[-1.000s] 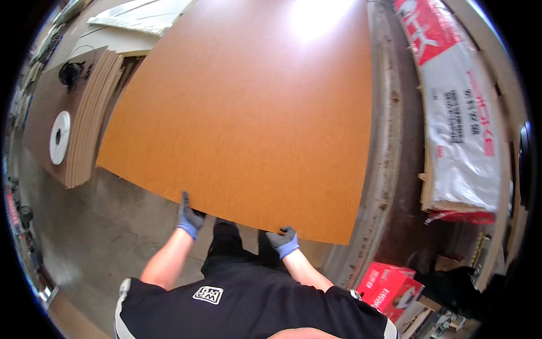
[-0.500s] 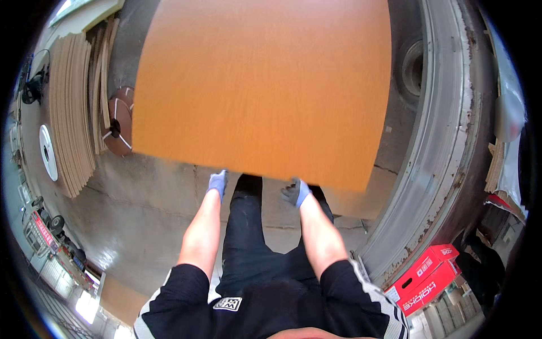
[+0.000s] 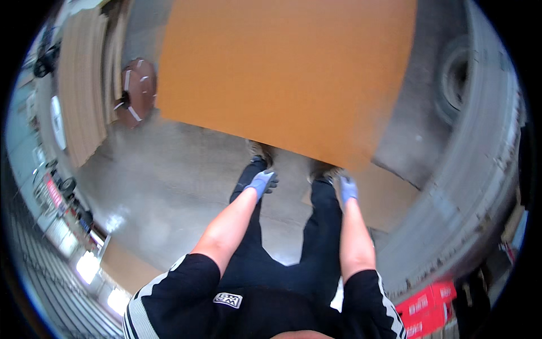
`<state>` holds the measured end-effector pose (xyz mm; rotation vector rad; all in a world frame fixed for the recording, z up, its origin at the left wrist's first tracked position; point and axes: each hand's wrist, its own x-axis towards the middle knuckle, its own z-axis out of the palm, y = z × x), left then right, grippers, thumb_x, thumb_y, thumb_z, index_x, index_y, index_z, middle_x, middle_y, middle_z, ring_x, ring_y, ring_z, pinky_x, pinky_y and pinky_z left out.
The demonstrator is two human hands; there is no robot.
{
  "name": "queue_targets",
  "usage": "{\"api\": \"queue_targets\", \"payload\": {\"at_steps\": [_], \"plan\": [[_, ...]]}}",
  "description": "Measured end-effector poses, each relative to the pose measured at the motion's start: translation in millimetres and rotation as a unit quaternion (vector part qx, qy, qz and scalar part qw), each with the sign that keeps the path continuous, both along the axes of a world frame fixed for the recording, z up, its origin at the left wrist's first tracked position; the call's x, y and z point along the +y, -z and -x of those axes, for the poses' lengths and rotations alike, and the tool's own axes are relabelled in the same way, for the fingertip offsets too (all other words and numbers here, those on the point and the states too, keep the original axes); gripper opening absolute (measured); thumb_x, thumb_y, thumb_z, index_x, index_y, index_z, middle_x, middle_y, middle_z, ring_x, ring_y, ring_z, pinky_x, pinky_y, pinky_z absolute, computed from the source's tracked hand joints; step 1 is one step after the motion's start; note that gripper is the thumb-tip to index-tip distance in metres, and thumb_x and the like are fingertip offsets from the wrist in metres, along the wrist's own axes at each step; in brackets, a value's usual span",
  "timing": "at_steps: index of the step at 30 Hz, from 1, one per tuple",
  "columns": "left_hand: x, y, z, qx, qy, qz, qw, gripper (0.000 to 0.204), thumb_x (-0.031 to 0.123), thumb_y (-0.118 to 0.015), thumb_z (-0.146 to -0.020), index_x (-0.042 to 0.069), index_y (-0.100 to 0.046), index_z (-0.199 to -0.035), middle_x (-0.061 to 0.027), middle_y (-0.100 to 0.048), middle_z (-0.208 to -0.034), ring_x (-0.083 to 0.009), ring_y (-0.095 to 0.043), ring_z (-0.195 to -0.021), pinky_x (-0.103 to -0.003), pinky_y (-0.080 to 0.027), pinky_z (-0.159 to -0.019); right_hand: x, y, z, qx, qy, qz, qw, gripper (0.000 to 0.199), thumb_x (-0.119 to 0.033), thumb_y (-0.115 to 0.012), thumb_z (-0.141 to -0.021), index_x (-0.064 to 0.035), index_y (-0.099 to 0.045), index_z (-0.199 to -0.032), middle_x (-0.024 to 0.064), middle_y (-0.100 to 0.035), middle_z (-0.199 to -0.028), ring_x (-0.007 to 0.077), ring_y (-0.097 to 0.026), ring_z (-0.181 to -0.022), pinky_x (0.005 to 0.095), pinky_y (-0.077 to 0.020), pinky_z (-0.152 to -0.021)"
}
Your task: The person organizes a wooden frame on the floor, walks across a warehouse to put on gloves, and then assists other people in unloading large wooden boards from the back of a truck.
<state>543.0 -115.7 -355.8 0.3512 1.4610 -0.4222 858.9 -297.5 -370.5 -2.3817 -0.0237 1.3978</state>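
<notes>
A large orange-brown, wood-coloured flat panel stretches away in front of me, its near edge slanting down to the right and covering the tips of my shoes. My left hand, in a lavender glove with dark fingers, hangs in front of my left leg. It is apart from the panel, with its fingers loose and nothing in them. Close to the panel's near right corner is my right hand, in a matching glove. Its fingers are blurred, so I cannot tell whether they touch the panel.
On the left stand a stack of brown boards and a brown strapping coil. A grey metal beam and a round, tyre-like object are on the right. Red boxes sit at lower right. A flat brown sheet lies on the floor.
My left hand has come away from the panel's edge and moved right. My right hand has shifted right towards the corner. The panel's near edge now sits higher in view and slants more.
</notes>
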Motion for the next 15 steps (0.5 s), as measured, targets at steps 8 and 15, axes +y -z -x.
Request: {"api": "queue_targets", "payload": {"at_steps": [8, 15], "plan": [[95.1, 156.8, 26.2, 0.143, -0.223, 0.01, 0.964, 0.037, 0.05, -0.062, -0.092, 0.017, -0.063, -0.106, -0.0074, -0.066, -0.099, -0.0269, -0.062, -0.089, -0.047, -0.051, -0.076, -119.4, 252.6, -113.5, -0.128, 0.223, -0.121, 0.959, 0.057, -0.023, -0.078, -0.085, 0.0039, -0.052, -0.128, 0.0129, -0.064, -0.12, 0.0188, -0.065, -0.098, 0.0351, -0.0531, -0.086], [99.2, 209.0, 43.2, 0.145, -0.401, -0.115, 0.897, 0.062, 0.038, -0.079, -0.084, 0.01, -0.053, -0.132, -0.0132, -0.058, -0.132, -0.0378, -0.06, -0.116, -0.056, -0.052, -0.089, -101.3, 264.4, -112.0, -0.015, 0.284, -0.088, 0.955, 0.044, -0.027, -0.081, -0.083, -0.0064, -0.063, -0.118, 0.0042, -0.069, -0.107, 0.0156, -0.067, -0.092, 0.0325, -0.0541, -0.082]]}}
